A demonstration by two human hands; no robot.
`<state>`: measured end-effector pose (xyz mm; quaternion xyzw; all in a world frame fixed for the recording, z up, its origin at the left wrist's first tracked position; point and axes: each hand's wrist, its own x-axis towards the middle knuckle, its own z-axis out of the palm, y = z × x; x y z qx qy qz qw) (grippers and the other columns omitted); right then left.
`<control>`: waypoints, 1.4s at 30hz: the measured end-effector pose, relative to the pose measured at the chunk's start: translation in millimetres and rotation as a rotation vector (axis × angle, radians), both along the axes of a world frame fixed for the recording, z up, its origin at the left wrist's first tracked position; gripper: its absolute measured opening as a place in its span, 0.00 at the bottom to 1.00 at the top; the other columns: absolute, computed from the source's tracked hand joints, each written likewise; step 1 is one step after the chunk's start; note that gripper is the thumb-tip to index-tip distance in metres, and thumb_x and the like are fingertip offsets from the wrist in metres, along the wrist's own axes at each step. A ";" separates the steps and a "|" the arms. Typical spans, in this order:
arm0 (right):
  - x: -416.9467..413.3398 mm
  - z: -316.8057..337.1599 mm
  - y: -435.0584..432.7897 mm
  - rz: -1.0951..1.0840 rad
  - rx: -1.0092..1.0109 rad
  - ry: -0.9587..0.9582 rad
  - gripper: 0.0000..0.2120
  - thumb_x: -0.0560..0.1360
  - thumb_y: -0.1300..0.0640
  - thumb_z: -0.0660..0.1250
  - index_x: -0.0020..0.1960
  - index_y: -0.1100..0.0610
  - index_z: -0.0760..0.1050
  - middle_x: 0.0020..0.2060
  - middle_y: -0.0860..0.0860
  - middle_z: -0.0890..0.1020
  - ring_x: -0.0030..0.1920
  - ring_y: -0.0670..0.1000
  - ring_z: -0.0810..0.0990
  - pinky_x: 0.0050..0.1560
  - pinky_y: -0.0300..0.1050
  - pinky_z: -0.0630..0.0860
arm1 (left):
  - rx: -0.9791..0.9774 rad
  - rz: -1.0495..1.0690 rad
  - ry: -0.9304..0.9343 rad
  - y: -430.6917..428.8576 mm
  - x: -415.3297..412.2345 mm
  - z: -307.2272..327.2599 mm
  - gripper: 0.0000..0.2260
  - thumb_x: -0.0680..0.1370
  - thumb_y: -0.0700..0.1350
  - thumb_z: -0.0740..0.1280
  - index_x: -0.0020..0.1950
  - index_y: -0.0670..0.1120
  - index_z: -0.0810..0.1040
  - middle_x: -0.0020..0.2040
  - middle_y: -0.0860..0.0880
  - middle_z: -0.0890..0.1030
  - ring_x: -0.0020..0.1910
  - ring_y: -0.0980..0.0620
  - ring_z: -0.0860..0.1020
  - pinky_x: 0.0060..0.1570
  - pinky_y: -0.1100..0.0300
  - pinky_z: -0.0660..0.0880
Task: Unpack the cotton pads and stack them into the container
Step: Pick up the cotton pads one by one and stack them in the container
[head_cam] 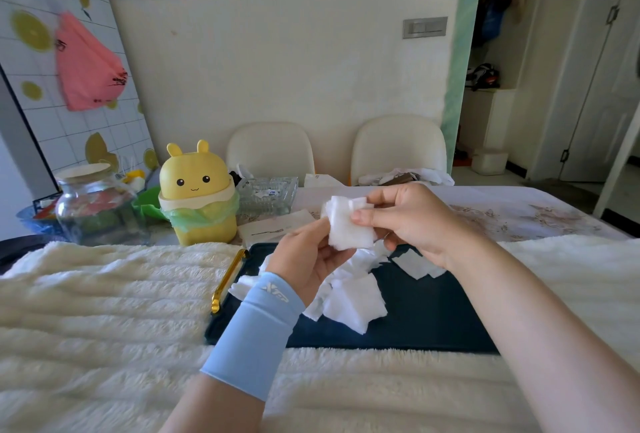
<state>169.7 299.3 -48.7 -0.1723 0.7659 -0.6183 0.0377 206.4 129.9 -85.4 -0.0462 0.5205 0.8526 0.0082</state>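
Left hand (304,259) and sleeve (256,332) cover part of loose pads (349,297) and tray (433,311); pad count in held stack (346,224) unreadable; jar (93,204) blurred; right forearm (554,346) cut off at bottom edge.

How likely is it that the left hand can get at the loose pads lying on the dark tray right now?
Probably yes: the left hand hovers over the loose pads on the tray with nothing between, though it grips the stack together with the right hand.
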 end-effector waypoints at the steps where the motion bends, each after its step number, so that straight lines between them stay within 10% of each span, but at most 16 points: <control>1: 1.0 -0.1 -2.0 -0.033 0.014 0.012 0.12 0.72 0.59 0.77 0.54 0.59 0.82 0.39 0.52 0.86 0.34 0.48 0.82 0.28 0.40 0.72 | 0.023 -0.014 -0.004 0.8 0.5 1.2 0.11 0.82 0.41 0.63 0.58 0.36 0.80 0.47 0.41 0.86 0.44 0.48 0.85 0.44 0.57 0.82; 32: 3.9 -0.4 -5.0 -0.147 0.159 0.151 0.04 0.74 0.56 0.76 0.48 0.53 0.83 0.32 0.47 0.84 0.28 0.46 0.81 0.27 0.41 0.71 | -0.094 -0.038 0.078 -1.0 6.3 7.0 0.17 0.81 0.51 0.64 0.60 0.38 0.80 0.53 0.38 0.85 0.53 0.42 0.84 0.51 0.52 0.82; 42: 1.0 -8.0 -6.4 -0.230 0.443 0.645 0.07 0.71 0.48 0.77 0.48 0.43 0.84 0.44 0.40 0.78 0.39 0.38 0.74 0.39 0.39 0.67 | 0.000 -0.038 -0.029 -4.9 4.8 7.5 0.09 0.81 0.43 0.65 0.55 0.38 0.80 0.46 0.40 0.85 0.42 0.46 0.85 0.41 0.54 0.83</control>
